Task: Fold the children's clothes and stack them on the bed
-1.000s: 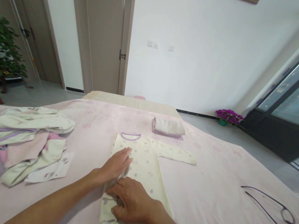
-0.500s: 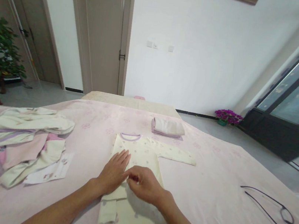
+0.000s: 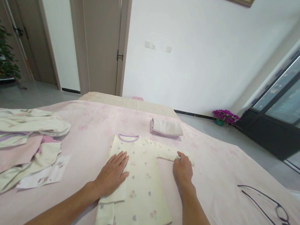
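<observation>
A small cream long-sleeved shirt (image 3: 142, 179) with a heart print and lilac neckline lies spread on the pink sheet. Its left side is folded inward, with that sleeve laid down along the edge. My left hand (image 3: 113, 171) rests flat on this folded side, fingers stretched out. Over at the outstretched right sleeve (image 3: 166, 153), my right hand (image 3: 183, 169) has its fingers bent down around the fabric near the cuff. Its fingertips are partly hidden.
A heap of baby clothes (image 3: 19, 138) lies at the left, with a white printed card (image 3: 44, 176) beside it. Behind the shirt sits a folded stack of cloth (image 3: 167, 128). Black-framed glasses (image 3: 270, 211) lie at the right on the pink sheet (image 3: 209, 204).
My right hand has moved from the shirt's middle, beside my left hand, out to the right sleeve near the cuff. The left hand stays pressed on the folded side.
</observation>
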`<action>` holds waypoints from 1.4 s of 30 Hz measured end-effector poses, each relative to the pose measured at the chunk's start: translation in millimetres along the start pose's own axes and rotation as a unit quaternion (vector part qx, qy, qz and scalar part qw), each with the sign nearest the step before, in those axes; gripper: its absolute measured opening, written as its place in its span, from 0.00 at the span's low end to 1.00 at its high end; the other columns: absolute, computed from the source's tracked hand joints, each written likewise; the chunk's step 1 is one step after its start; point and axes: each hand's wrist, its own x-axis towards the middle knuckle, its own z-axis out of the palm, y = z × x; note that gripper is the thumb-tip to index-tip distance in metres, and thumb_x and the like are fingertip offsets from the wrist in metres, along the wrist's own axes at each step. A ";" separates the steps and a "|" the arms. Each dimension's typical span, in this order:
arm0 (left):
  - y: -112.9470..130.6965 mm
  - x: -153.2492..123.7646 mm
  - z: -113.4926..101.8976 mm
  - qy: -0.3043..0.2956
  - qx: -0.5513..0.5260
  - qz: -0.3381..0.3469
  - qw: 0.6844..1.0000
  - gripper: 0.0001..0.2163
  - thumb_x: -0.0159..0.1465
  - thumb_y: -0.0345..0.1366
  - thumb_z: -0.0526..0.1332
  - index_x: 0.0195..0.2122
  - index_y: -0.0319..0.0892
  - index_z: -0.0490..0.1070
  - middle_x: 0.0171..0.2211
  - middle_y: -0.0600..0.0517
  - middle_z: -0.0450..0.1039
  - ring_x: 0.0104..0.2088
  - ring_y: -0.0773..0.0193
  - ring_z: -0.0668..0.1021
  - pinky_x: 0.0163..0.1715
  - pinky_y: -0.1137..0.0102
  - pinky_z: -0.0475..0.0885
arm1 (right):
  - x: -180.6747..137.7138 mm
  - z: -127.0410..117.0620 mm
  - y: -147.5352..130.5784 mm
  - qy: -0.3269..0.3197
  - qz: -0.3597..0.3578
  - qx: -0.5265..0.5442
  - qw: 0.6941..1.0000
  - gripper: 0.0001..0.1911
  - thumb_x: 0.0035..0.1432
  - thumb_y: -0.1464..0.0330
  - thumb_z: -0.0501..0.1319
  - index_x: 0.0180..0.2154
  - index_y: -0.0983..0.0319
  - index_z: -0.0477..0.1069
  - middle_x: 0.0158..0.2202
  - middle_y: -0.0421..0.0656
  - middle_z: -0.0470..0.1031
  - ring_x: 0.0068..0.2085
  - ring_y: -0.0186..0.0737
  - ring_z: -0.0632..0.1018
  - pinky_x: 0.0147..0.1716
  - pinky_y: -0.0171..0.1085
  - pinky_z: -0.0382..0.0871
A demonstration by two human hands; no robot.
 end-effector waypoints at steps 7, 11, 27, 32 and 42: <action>-0.8 0.2 0.9 0.000 0.004 -0.002 1.000 0.28 0.70 0.43 0.51 0.68 0.36 0.56 0.70 0.41 0.50 0.70 0.52 0.54 0.68 0.53 0.50 | 7.3 3.9 19.0 0.039 0.075 -0.100 0.991 0.29 0.63 0.62 0.52 0.64 0.63 0.62 0.65 0.53 0.61 0.63 0.58 0.64 0.57 0.51 0.60; -1.6 -0.4 2.3 0.012 -0.002 0.003 1.000 0.27 0.70 0.43 0.51 0.67 0.36 0.57 0.70 0.41 0.52 0.70 0.52 0.54 0.68 0.52 0.51 | 14.9 1.4 38.5 0.011 0.124 -0.132 0.983 0.30 0.65 0.59 0.49 0.63 0.67 0.62 0.62 0.57 0.64 0.62 0.59 0.64 0.56 0.52 0.61; 12.2 5.6 -14.3 0.100 -0.370 -0.032 0.923 0.21 0.69 0.45 0.55 0.60 0.44 0.68 0.62 0.43 0.68 0.64 0.54 0.67 0.65 0.54 0.59 | 8.9 2.7 -1.4 0.135 0.009 0.235 0.962 0.25 0.54 0.65 0.55 0.52 0.64 0.72 0.49 0.50 0.76 0.45 0.48 0.76 0.51 0.46 0.68; 38.4 28.3 -27.7 0.021 -0.713 -0.121 0.691 0.26 0.68 0.53 0.56 0.62 0.46 0.64 0.62 0.40 0.66 0.60 0.54 0.72 0.57 0.57 0.70 | -26.5 -10.0 -74.0 -0.003 -0.110 0.410 0.905 0.25 0.53 0.63 0.60 0.53 0.62 0.70 0.51 0.49 0.76 0.46 0.44 0.77 0.48 0.43 0.72; 38.8 53.6 -23.9 0.040 -0.770 -0.292 0.566 0.12 0.56 0.26 0.67 0.42 0.41 0.73 0.40 0.50 0.77 0.32 0.69 0.78 0.28 0.76 0.76 | -35.7 -42.9 -79.7 -0.219 -0.184 0.178 0.941 0.25 0.57 0.64 0.61 0.57 0.60 0.68 0.48 0.47 0.76 0.41 0.41 0.77 0.45 0.41 0.69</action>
